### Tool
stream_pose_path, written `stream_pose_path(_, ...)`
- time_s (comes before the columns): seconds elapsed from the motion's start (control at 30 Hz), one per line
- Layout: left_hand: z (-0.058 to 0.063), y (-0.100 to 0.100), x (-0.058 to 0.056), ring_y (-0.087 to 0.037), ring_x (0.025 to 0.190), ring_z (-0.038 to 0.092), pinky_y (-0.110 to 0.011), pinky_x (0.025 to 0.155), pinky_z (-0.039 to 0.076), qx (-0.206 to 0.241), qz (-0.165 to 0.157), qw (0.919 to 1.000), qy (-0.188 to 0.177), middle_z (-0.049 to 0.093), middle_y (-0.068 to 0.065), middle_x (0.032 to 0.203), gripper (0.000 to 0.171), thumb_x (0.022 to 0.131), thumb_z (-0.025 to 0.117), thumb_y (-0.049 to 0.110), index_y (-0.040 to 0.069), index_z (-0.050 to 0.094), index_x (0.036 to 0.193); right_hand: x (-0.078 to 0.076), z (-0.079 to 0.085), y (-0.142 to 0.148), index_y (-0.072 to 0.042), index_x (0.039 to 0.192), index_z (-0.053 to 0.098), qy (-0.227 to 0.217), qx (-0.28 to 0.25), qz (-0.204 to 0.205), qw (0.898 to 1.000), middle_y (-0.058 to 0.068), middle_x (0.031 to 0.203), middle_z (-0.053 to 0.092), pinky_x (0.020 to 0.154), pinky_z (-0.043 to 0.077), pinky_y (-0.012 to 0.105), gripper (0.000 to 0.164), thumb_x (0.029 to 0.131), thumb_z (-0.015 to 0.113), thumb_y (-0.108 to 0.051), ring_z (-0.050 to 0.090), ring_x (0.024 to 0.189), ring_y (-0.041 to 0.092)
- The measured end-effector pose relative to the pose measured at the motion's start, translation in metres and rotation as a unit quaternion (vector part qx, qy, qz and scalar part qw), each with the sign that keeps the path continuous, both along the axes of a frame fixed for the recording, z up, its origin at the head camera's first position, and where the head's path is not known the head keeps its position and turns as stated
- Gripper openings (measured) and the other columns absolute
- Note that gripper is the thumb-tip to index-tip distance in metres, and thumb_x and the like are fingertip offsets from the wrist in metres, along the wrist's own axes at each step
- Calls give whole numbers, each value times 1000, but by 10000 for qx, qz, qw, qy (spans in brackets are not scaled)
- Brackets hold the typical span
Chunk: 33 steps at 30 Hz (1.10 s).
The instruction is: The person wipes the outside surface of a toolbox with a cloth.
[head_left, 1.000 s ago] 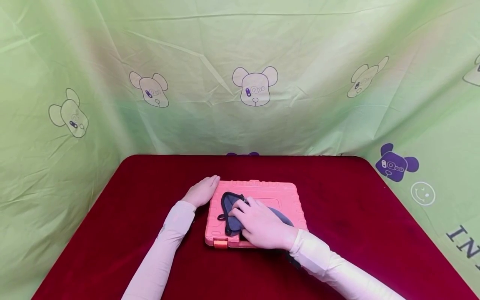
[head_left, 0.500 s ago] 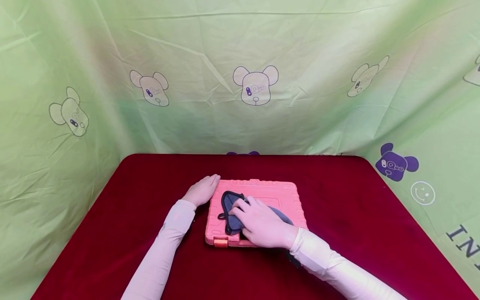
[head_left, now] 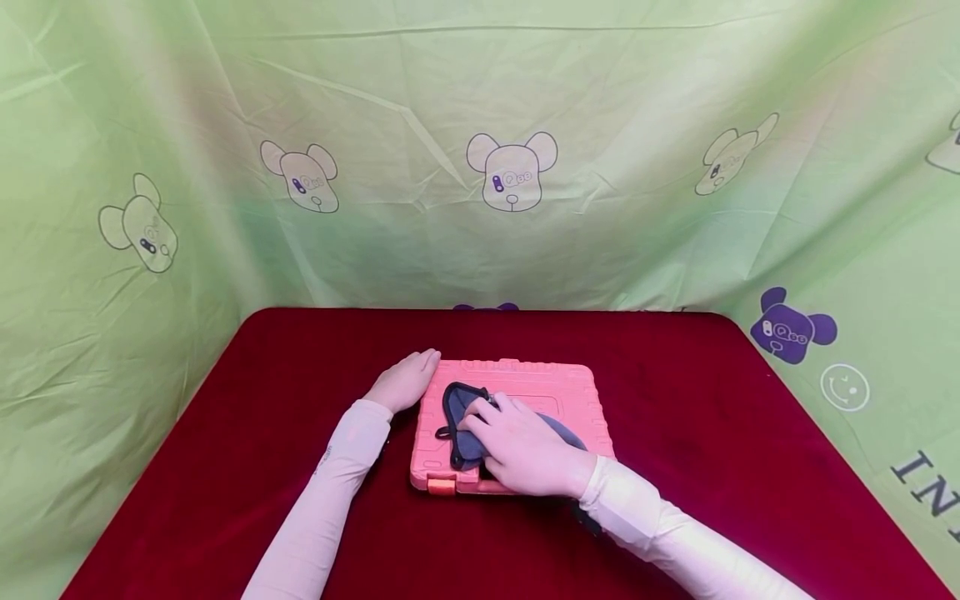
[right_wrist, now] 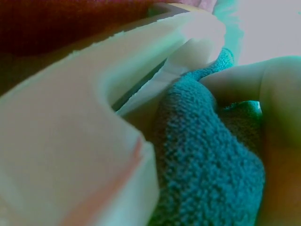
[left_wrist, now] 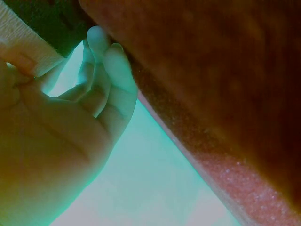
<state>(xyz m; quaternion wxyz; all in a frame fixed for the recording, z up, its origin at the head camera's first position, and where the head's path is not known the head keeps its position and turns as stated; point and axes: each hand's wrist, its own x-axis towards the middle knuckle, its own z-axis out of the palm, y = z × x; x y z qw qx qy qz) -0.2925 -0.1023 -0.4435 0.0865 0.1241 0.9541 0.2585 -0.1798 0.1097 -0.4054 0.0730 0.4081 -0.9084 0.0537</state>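
Note:
A pink-red hard plastic case (head_left: 573,387) lies flat on the table, with an orange latch (head_left: 441,486) on its near side. My right hand (head_left: 528,450) holds a dark blue cloth with black edging (head_left: 467,450) against the lid, fingers bent into the fabric. In the right wrist view the thumb presses into the fuzzy cloth (right_wrist: 202,155) beside the pale edge of the case (right_wrist: 56,150). At the case's left side rests my left hand (head_left: 401,382), its fingers extended along the far left corner. Part of the cloth is hidden under my right hand and forearm.
Dark red velvet (head_left: 712,400) covers the table around the case. A green curtain (head_left: 390,250) with printed bear heads hangs behind the table and along both sides.

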Motion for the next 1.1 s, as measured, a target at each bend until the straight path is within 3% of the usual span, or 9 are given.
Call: stream_pose_path(1.1, 0, -1, -1, -29, 136, 43, -54, 110, 40, -77, 10, 9999, -73, 51, -16, 145, 53, 105, 23, 43, 14, 44, 145, 0, 0, 2, -17, 116, 63, 213, -42, 150, 9997, -1, 113, 58, 76, 49, 35, 36, 80, 62, -10, 48, 94, 20)
